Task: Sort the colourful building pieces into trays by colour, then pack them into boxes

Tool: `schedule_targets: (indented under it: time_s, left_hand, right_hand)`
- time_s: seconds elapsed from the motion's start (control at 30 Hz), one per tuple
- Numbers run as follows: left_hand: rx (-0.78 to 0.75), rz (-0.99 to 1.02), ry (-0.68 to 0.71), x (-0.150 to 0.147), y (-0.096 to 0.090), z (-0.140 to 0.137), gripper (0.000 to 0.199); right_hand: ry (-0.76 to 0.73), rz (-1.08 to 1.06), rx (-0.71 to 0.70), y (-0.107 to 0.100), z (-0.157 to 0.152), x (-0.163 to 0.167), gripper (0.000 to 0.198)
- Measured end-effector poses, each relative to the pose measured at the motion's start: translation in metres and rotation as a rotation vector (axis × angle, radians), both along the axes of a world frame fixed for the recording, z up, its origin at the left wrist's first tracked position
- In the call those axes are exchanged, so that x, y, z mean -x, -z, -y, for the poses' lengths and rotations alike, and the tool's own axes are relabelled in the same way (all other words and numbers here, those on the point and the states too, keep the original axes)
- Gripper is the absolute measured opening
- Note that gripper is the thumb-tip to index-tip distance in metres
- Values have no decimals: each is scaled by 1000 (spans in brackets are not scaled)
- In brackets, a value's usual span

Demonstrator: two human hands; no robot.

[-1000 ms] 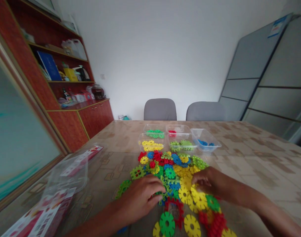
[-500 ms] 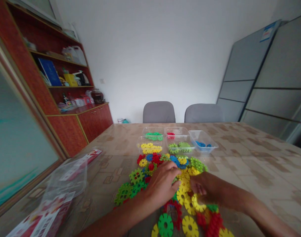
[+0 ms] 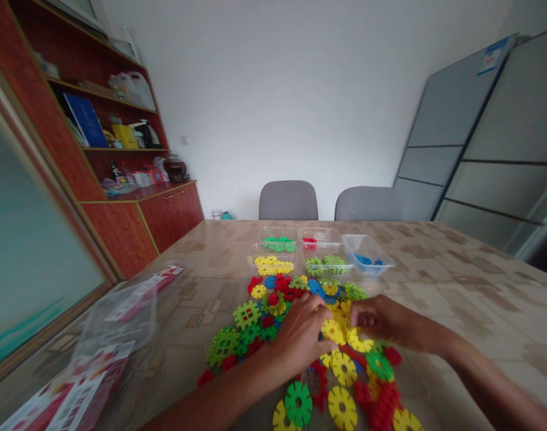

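Early days, seemingly: clear boxes [image 3: 374,246] at 12 o'clock thinly filled, one colour each; lots left in mixed pile of pieces [image 3: 344,369] at 6. Left hand [image 3: 300,329] held half-open over pile's middle; right hand [image 3: 381,320] curled at yellow wheel [image 3: 359,342], pile's 3 o'clock, grip can't be told.

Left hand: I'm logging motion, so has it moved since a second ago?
Yes. Judged against the left gray chair, the left hand has moved rightward and slightly farther forward over the colored pieces.
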State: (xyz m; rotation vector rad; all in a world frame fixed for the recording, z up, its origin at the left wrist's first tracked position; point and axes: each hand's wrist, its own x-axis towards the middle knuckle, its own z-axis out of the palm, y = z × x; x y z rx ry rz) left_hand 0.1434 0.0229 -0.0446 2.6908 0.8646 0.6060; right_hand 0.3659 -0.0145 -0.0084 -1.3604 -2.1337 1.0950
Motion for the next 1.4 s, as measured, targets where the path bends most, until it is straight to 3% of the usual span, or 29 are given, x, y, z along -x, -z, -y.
schedule_targets:
  time_s: [0.23, 0.4, 0.57, 0.7, 0.9, 1.27, 1.4]
  left_hand:
    - [38, 30, -29, 4, 0, 2, 41]
    - [69, 86, -70, 6, -2, 2, 33]
    - [99, 67, -104, 7, 1, 0, 32]
    - [114, 61, -70, 8, 0, 2, 32]
    - [142, -6, 17, 9, -6, 4, 54]
    - [230, 92, 84, 12, -13, 3, 28]
    - [295, 83, 37, 23, -27, -7, 20]
  right_hand:
    - [65, -92, -56, 17, -6, 20, 5]
    - [97, -76, -96, 28, -8, 27, 5]
    - [69, 42, -107, 19, 0, 20, 12]
    - [53, 325, -103, 6, 16, 24, 16]
    - [100, 525, -57, -10, 29, 36, 29]
    - [86, 508, -129, -6, 30, 34, 22]
    - [76, 422, -96, -6, 31, 40, 35]
